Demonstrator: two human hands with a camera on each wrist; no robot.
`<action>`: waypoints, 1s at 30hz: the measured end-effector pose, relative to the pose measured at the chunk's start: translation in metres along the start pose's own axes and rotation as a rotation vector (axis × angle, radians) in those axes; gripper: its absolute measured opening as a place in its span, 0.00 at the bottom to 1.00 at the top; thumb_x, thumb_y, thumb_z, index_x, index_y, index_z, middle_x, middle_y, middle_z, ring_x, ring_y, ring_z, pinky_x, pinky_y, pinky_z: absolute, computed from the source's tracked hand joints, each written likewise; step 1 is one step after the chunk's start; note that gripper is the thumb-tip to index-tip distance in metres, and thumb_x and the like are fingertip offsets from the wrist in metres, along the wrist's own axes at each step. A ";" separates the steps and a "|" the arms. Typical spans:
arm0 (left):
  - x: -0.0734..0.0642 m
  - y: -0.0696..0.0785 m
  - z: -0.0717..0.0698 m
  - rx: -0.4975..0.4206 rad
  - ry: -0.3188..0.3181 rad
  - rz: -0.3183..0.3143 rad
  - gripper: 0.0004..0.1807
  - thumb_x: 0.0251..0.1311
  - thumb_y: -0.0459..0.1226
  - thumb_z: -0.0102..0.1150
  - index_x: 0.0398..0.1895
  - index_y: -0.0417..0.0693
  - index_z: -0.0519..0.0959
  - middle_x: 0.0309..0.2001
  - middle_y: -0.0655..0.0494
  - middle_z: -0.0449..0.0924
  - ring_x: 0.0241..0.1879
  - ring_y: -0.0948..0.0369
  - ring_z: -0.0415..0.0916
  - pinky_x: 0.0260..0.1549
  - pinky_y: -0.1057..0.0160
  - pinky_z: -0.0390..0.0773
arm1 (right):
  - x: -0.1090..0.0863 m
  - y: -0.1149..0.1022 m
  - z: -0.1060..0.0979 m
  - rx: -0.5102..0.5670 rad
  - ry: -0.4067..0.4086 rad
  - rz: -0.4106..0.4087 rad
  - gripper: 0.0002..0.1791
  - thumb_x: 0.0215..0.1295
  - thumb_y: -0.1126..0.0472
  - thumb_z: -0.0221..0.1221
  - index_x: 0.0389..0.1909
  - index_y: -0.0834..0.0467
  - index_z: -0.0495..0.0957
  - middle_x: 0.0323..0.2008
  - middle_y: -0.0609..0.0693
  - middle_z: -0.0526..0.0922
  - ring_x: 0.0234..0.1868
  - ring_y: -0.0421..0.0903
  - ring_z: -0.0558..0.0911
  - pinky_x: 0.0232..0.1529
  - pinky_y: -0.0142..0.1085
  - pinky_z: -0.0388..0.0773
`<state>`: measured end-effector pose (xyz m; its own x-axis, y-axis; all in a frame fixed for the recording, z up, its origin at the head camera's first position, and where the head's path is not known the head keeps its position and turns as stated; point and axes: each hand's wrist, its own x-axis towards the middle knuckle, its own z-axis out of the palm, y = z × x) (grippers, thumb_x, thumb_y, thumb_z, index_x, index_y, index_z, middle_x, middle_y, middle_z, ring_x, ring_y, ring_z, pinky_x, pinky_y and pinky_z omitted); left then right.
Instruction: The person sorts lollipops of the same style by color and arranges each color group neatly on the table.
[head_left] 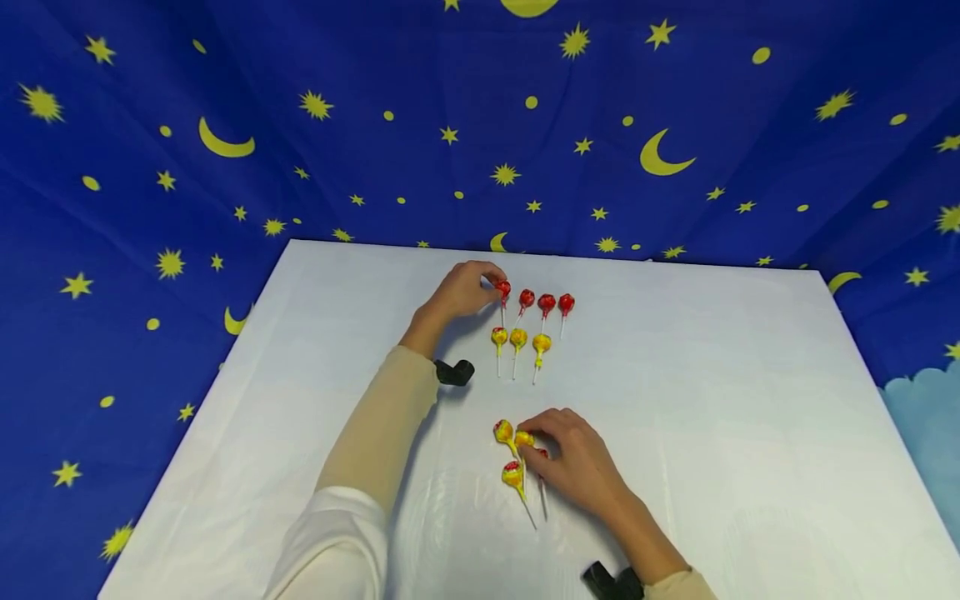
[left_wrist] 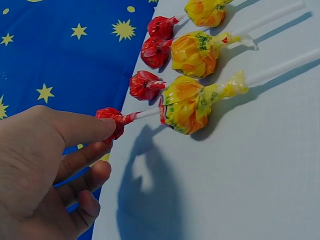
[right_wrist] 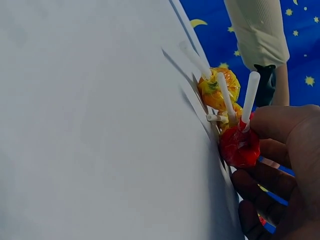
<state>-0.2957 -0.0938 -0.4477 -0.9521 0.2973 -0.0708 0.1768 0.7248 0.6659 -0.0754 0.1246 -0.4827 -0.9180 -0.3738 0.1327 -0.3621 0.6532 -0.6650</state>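
Observation:
At the far side of the table, my left hand (head_left: 465,289) pinches the head of a red-wrapped lollipop (left_wrist: 119,120) between thumb and forefinger. This lollipop is the leftmost of a row of red lollipops (head_left: 547,303). A row of yellow lollipops (head_left: 518,337) lies just nearer, sticks toward me. My right hand (head_left: 573,458), in a loose cluster closer by, pinches a yellow lollipop (head_left: 526,438) at its head, which the fingers partly cover. Beside it lie two other yellow lollipops (head_left: 513,476). Another red lollipop (right_wrist: 240,147) sits by the right thumb, mostly hidden in the head view.
The white table (head_left: 720,417) meets a blue cloth (head_left: 420,158) with yellow stars and moons at its back and sides. A black wrist mount (head_left: 454,372) sticks out from the left sleeve, and another black mount (head_left: 611,582) from the right wrist.

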 end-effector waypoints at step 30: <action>0.002 -0.001 0.012 0.003 -0.062 -0.029 0.17 0.62 0.41 0.62 0.54 0.53 0.79 0.46 0.57 0.79 0.50 0.58 0.72 0.54 0.55 0.67 | -0.001 0.000 -0.002 -0.003 -0.003 0.009 0.11 0.56 0.53 0.68 0.40 0.44 0.84 0.36 0.31 0.79 0.40 0.31 0.71 0.42 0.34 0.74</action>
<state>-0.2946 -0.0868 -0.4575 -0.9397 0.3137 -0.1361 0.1499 0.7357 0.6606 -0.0749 0.1262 -0.4818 -0.9209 -0.3695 0.1246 -0.3540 0.6582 -0.6644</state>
